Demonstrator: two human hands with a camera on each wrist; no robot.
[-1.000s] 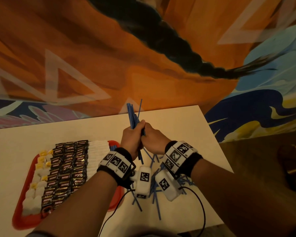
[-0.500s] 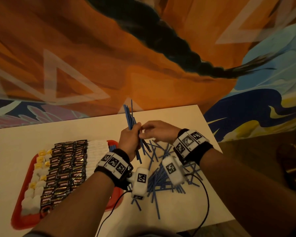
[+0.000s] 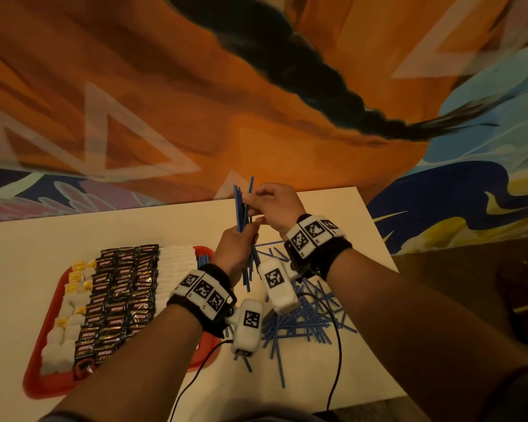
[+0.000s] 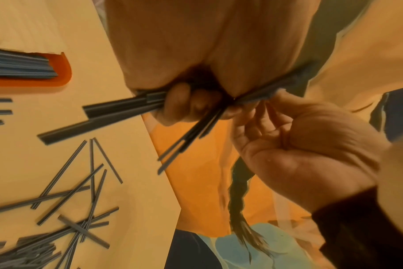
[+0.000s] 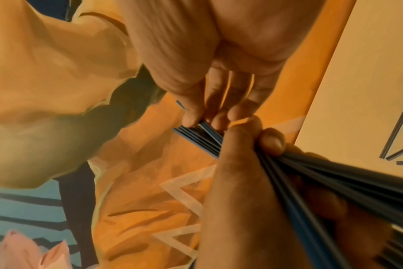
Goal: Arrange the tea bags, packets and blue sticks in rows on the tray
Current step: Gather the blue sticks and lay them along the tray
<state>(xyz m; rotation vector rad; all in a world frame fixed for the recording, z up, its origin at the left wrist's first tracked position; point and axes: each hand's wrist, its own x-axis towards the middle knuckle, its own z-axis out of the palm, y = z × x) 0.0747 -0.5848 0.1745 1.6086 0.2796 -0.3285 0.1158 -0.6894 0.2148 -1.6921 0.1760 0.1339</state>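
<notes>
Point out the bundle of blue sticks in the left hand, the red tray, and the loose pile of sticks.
bundle of blue sticks [image 3: 241, 208], head view, upper part above the fist.
red tray [image 3: 34, 391], head view, bare near corner rim.
loose pile of sticks [image 3: 302, 324], head view, middle of heap.

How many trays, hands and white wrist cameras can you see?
Red tray: 1
Hands: 2, the left hand and the right hand, both holding blue sticks
White wrist cameras: 2
Total: 5
</notes>
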